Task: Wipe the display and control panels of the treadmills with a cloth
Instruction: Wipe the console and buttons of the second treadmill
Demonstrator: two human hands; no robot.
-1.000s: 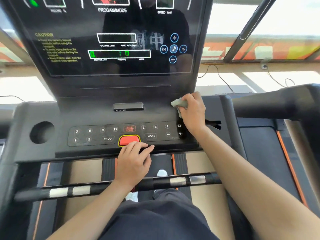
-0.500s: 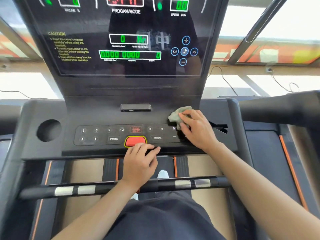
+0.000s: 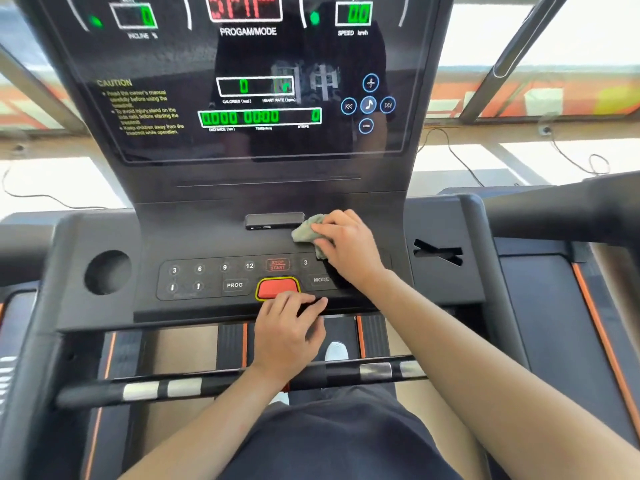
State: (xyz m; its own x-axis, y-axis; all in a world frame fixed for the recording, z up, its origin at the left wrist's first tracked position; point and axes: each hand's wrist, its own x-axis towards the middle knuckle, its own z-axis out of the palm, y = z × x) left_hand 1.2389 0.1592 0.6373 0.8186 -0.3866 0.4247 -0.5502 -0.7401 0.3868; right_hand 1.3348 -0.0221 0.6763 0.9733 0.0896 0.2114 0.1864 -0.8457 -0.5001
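Looking down from head height at a treadmill console. Nearest, a black handlebar (image 3: 242,382) with silver grip patches crosses the view.

Just beyond it, the left hand (image 3: 287,334) rests on the front edge of the control panel (image 3: 207,277). Its fingers are loosely bent and hold nothing, and the fingertips lie just below a red button (image 3: 277,287).

Farther back and to the right, the right hand (image 3: 349,247) grips a bunched grey-green cloth (image 3: 306,232). It presses the cloth onto the worktop above the right-hand keys, beside a small black ledge (image 3: 275,220). The wrist covers the keys right of the MODE key.

Farthest, the upright display (image 3: 242,98) is lit with green and red figures.

The lit display suggests the machine is powered, so the wiping likely calls for light, flat strokes. That way the cloth should glide over the keys rather than push them in. Spreading the cloth out would probably cover more surface than the present wad. The left fingertips would be safer kept off the red button and the STOP/START key above it. The left keys and the display look still to be done.
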